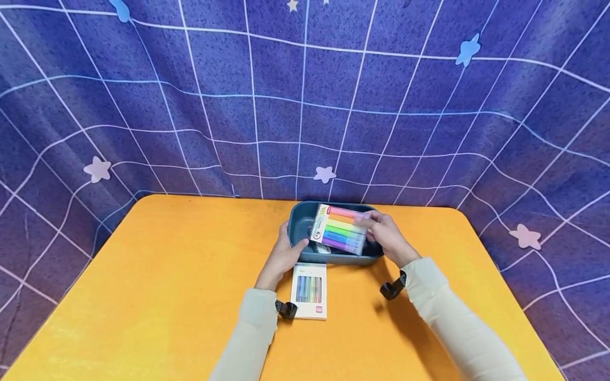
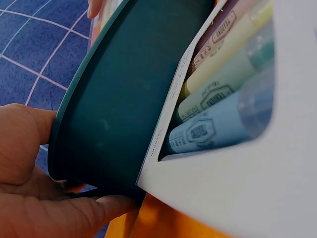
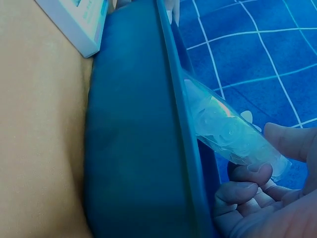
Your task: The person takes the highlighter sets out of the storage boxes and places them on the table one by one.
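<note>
A dark teal plastic basin (image 1: 299,225) stands near the back edge of the table. My left hand (image 1: 280,256) grips its left end, with the thumb at the rim and the fingers against the side (image 2: 54,208). In my right hand (image 1: 387,237) is a clear pack of rainbow-coloured highlighters (image 1: 340,231), pinched at its right end and tilted over the basin's opening. From the right wrist view, the pack (image 3: 233,131) slants down past the rim. Part of another pack (image 1: 323,248) shows beneath it inside the basin.
A white box of pastel markers (image 1: 310,312) with a window lies in front of the basin, close to its front wall. The yellow table (image 1: 167,275) spreads to both sides. Behind it hangs a blue grid-patterned curtain (image 1: 276,121) with stars.
</note>
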The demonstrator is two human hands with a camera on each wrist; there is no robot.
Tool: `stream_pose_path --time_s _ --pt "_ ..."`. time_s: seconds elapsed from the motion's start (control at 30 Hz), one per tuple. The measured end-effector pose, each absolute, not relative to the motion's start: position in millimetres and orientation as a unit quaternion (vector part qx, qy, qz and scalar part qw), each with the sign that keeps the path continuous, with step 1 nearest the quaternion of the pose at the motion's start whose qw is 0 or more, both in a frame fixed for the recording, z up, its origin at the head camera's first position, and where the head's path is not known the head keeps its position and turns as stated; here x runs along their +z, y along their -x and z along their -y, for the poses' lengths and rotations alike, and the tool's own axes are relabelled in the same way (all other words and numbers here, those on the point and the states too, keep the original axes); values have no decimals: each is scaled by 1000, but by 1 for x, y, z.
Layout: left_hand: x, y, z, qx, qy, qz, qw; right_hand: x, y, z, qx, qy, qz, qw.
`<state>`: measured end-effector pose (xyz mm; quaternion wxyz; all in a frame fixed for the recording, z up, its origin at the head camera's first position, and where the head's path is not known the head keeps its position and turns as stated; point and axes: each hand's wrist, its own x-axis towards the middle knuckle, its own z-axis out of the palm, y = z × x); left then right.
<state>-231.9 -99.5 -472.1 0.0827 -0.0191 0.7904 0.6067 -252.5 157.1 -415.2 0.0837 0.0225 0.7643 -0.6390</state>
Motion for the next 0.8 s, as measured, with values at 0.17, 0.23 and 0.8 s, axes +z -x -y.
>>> stream_pose_path --time_s 0.17,0.23,0.8 --pt "-471 231 99 609 19 -789 81 -414 251 -156 -638 -25 -765 84" --pt "-471 231 99 611 16 -788 80 -413 251 -156 -639 -25 -765 83" --pt "-473 230 100 613 13 -786 76 -411 246 -154 -649 -22 -758 67"
